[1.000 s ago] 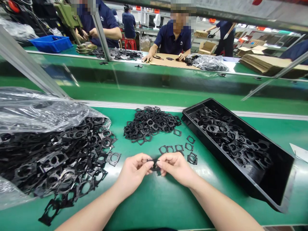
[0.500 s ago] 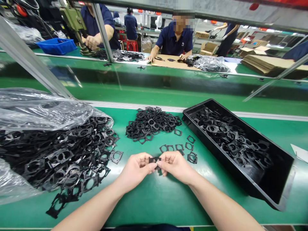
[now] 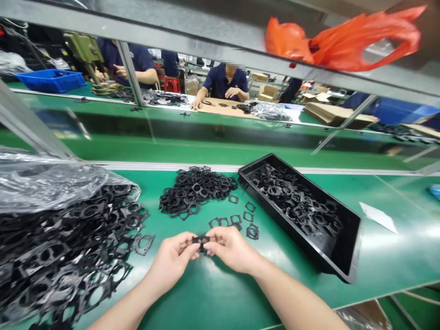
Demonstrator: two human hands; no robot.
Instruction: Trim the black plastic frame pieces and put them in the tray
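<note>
Between my two hands, above the green table (image 3: 213, 298), is a small black plastic part (image 3: 200, 240), mostly hidden by fingers. My left hand (image 3: 175, 256) pinches its left side. Thumb and fingers of my right hand (image 3: 228, 247) close on its right side. Just beyond the hands lie several loose thin black frames (image 3: 248, 216) with round openings. Behind them is a heap of similar small black frames (image 3: 197, 190). A larger pile of black plates with round holes (image 3: 51, 256) spills from a clear plastic bag (image 3: 62, 183) on the left.
A black tray (image 3: 295, 240) holding black parts stands at right, beside a white sheet (image 3: 378, 216). Overhead, an orange plastic bag (image 3: 343, 43) sits on a metal shelf. Across a green divider, a person (image 3: 225, 85) works near a blue bin (image 3: 51, 80).
My view has turned right and tilted, so the table things appear further left and the orange bag shows. Both hands keep holding the black part. The co-worker opposite has raised one hand.
</note>
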